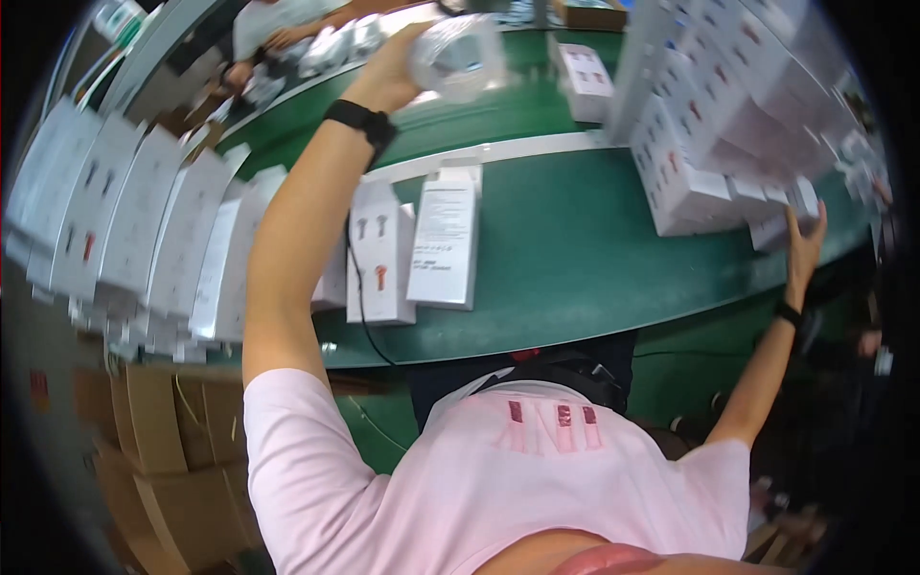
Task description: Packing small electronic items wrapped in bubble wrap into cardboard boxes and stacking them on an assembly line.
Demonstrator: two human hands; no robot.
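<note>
My left hand is raised over the far side of the green work surface, with a dark band on its wrist. It grips a clear plastic package, blurred, whose contents I cannot make out. At the far right, my right hand has its thumb and fingers around the end of a white box at the bottom of a tall stack. Between my arms, an upright white carton with an open top flap stands beside another carton printed with small device pictures.
White cartons stand in rows on the left. The tall box stack rises at the right. A single carton lies on the far green belt. A black cable hangs by the cartons. Another person's hand shows at the back.
</note>
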